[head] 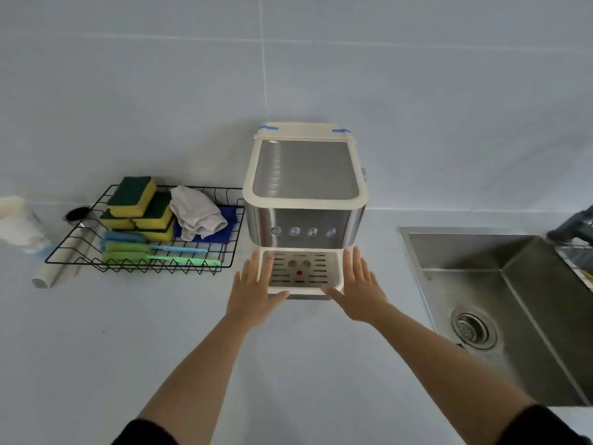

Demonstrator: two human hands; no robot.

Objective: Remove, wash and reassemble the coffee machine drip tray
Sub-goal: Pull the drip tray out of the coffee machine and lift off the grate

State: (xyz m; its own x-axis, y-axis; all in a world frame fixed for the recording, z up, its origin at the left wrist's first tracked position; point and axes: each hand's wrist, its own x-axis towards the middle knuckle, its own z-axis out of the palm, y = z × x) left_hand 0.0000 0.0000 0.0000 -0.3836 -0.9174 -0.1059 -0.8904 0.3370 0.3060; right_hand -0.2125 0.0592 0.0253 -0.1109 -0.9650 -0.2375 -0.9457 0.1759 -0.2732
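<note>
A cream and steel coffee machine (305, 191) stands on the counter against the wall. Its cream drip tray (300, 270), topped by a slotted metal grate with a red dot, sits at the machine's base. My left hand (253, 290) lies flat along the tray's left side with its thumb at the front left corner. My right hand (359, 287) mirrors it on the right side, thumb at the front right corner. Both hands have their fingers stretched out and apart, flanking the tray.
A black wire basket (144, 264) at the left holds yellow-green sponges (138, 203), a grey cloth (195, 213), a blue cloth and brushes. A pale container (19, 223) stands far left. A steel sink (513, 309) with a drain lies to the right.
</note>
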